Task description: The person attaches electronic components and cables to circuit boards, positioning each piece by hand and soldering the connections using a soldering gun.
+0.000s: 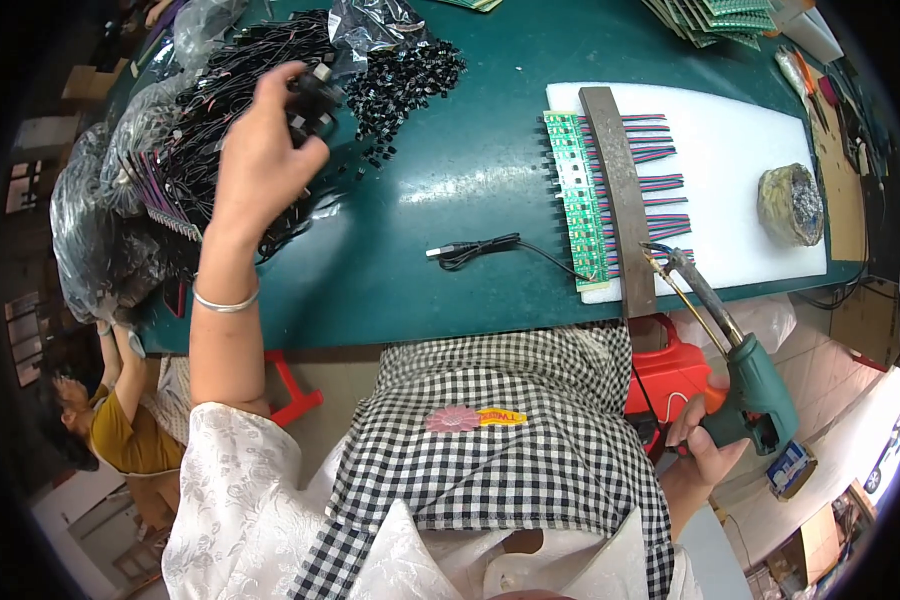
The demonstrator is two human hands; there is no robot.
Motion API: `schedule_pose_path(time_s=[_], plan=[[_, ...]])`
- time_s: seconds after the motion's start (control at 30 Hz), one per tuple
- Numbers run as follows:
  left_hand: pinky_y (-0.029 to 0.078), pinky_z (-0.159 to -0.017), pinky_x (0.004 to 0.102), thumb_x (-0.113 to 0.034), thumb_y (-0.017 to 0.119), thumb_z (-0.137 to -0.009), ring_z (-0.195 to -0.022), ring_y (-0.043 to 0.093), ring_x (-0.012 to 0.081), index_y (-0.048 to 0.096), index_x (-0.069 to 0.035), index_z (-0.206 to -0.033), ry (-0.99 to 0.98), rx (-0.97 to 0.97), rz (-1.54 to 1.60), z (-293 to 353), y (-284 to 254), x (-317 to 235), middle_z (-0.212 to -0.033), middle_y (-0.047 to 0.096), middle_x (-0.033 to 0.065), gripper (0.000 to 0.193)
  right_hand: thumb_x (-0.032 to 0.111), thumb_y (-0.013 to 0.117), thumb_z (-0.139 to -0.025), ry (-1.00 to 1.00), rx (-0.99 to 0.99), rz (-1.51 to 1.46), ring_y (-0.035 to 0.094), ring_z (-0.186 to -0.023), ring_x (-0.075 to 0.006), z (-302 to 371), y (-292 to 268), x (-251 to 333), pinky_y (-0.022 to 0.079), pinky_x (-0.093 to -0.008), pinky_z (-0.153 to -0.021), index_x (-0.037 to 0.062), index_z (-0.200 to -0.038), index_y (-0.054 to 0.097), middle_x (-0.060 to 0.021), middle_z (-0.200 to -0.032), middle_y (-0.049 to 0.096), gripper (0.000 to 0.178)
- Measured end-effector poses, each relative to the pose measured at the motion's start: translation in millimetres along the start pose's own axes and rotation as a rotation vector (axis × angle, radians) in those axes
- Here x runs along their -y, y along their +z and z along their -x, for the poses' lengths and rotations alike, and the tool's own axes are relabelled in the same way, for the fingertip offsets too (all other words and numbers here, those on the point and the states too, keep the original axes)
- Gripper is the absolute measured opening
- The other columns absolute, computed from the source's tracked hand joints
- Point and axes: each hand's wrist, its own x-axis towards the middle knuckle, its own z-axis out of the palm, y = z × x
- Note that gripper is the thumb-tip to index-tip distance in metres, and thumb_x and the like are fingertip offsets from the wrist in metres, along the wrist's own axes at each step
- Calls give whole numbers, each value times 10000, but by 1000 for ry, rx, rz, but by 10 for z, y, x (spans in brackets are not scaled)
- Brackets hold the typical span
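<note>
At the left of the green table point(460, 340), clear plastic bags point(75, 240) crowd against a tangled pile of black cables point(260, 60). Over that pile, the left hand point(255, 165) curves its fingers and thumb about a blurred black coil point(310, 105) with a pale end; the blur leaves me unable to tell whether the grasp is closed. Loose strands lie close below, so a quick lift could snag one and drag a knot along. Just right, a heap of small black components point(405, 85) could be scattered by a trailing lead.

Mid-table lies a coiled USB cable point(480, 248), its thin lead running to the near end of the green circuit-board panel point(575, 195). A tug there might strain the joint, if it is soldered. Across the panel's wire side rests a dark metal bar point(620, 200); its near end reaches the table edge by the apron point(500, 400), where a bump could shift it.

Farther right, the right hand point(705, 450) is wrapped round the handle of a green soldering gun point(755, 385). Its tip sits near the striped wires point(665, 222) and white foam sheet point(740, 130); if hot, a careless dip could scorch either.
</note>
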Motion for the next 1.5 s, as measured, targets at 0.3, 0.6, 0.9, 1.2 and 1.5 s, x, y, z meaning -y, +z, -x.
schedule_pose_path(time_s=[0.3,0.6,0.9,1.2,1.5], plan=[[501,-797,350,31,514,-820,-867,594,227,502,24,-1015,-422,-304,1577,53,-251,-261,-905,598,136,195,145,753,-648,-5,16,3,480,-448,-142,-23,-19,-48,420,-229,-394,-115,-1116,442,-88,-604,506,619],[383,-891,290,-4,555,-818,-1060,491,160,444,-43,-1166,-683,-303,1668,683,452,-538,-1161,516,72,367,143,750,-663,-19,68,-26,481,-451,-140,-81,0,-29,420,-231,-391,-120,-1117,433,-83,-593,496,614],[280,-1025,406,131,463,-558,-1257,323,342,598,-84,-1062,68,202,169,865,94,-381,-1277,452,121,564,150,736,-669,-32,49,-45,465,-435,-136,-115,12,-34,408,-223,-374,-114,-1131,380,-70,-576,470,640],[384,-829,362,-90,735,-602,-984,492,260,672,-66,-832,214,186,200,600,409,-220,-998,566,62,240,134,737,-670,-31,48,-52,478,-454,-136,-91,-21,-56,413,-223,-381,-112,-1146,377,-75,-599,478,646],[401,-684,313,-69,720,-662,-793,528,204,670,-63,-792,224,-88,147,399,397,-453,-806,590,34,139,139,738,-674,-33,86,-66,477,-446,-135,-101,-1,-46,413,-223,-382,-103,-1165,364,-73,-605,484,663]])
